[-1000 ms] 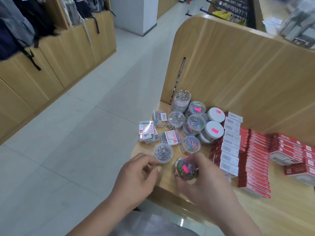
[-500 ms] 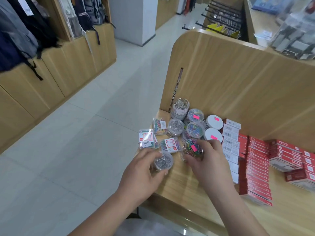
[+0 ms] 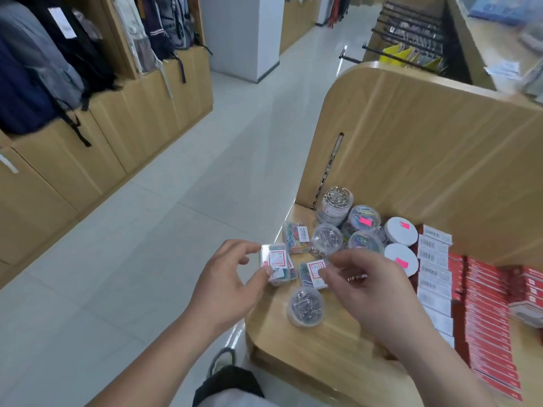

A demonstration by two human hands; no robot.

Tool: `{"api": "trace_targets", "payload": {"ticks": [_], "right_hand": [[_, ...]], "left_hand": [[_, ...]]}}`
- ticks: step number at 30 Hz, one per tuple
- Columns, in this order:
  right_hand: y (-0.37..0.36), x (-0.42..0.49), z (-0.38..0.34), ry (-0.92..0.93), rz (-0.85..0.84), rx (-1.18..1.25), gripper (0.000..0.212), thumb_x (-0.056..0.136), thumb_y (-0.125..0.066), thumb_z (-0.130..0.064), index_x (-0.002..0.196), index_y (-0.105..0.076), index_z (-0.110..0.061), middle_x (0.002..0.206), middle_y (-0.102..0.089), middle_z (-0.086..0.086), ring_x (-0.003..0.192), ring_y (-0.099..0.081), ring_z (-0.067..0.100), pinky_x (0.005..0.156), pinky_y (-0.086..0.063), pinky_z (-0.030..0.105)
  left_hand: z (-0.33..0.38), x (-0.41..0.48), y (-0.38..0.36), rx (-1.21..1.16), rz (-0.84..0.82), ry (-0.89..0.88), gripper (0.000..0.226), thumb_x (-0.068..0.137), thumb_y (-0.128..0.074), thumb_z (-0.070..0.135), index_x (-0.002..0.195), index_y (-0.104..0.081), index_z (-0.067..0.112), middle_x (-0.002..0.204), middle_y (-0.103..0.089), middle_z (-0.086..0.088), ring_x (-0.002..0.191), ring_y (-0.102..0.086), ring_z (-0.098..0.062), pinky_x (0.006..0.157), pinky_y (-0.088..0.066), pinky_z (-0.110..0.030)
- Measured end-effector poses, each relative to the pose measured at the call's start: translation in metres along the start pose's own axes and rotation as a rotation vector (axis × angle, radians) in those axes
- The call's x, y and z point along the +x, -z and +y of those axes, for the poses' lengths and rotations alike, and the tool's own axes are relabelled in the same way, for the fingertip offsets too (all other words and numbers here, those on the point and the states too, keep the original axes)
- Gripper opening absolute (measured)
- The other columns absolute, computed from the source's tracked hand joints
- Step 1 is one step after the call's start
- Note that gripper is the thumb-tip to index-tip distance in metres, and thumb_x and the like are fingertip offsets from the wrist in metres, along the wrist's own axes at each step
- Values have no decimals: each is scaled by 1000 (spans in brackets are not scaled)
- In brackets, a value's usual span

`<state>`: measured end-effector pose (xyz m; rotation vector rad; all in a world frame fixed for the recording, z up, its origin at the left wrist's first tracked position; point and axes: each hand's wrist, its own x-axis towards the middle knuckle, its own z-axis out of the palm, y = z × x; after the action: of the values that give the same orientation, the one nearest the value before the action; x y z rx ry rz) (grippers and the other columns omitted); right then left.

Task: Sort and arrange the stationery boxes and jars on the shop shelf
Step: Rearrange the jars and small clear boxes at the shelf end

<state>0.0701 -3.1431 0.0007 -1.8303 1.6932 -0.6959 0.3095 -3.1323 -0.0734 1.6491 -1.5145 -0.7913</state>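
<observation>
At the shelf (image 3: 308, 348) corner, my left hand (image 3: 226, 277) pinches a labelled clip box (image 3: 274, 258), my right hand (image 3: 373, 292) pinches a second clip box (image 3: 311, 274) beside it; red boxes (image 3: 484, 304) stand ranked, jars (image 3: 327, 239) lie unsorted.

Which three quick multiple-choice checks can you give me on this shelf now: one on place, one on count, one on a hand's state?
1. Where is the jar of silver pins nearest the front edge?
A. on top of another jar
B. on the wooden shelf, between the left hand and right hand
C. on the floor

2. How many white-lidded jars show?
A. one
B. two
C. four

3. What is the left hand doing?
A. lying flat on the shelf
B. holding a white-lidded jar
C. pinching a labelled clear box

Answers: 1 B, it stands on bare wood; 2 B, both beside the red boxes, each with a pink sticker; 3 C, thumb and fingers hold the box's edges.
</observation>
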Motion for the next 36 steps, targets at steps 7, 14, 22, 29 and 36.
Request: {"api": "trace_targets", "payload": {"ticks": [7,14,22,29,36], "right_hand": [[-44,33,-26,-177,7,19,13,86,-77,-31,99,-75,-33,89,-73,-21,81,-66,-7,71,-54,15],[-52,45,-37,-302,126,105,12,88,-75,-18,96,-77,-26,83,-74,-23,78,-69,-6,73,-53,12],[-38,61,-48,-403,22,491,23,88,-78,-17,111,-73,-20,92,-79,-4,87,-75,16,79,-63,37],[-45,63,-41,-349,-53,523,58,84,-83,-15,131,-60,-38,85,-71,-5,72,-68,15,70,-61,37],[-21,64,-24,-331,151,369,29,82,-82,-24,103,-71,-41,56,-51,5,55,-48,17,53,-44,30]], "left_hand": [[-26,39,7,43,-375,-83,56,71,-83,46,118,-52,48,122,-55,33,118,-51,7,87,-46,-20],[-20,67,25,-45,-393,-71,75,68,-89,50,124,-44,69,121,-55,34,110,-48,15,81,-40,-4],[12,97,28,-115,-413,-119,72,71,-92,29,127,-54,54,116,-55,37,107,-55,8,78,-46,-8],[18,96,30,-236,-564,-40,84,73,-91,13,141,-55,47,117,-65,26,100,-66,-8,90,-56,-26],[5,135,-1,158,-435,96,66,90,-72,50,147,-50,26,136,-57,7,101,-63,-5,83,-52,-25]]}}
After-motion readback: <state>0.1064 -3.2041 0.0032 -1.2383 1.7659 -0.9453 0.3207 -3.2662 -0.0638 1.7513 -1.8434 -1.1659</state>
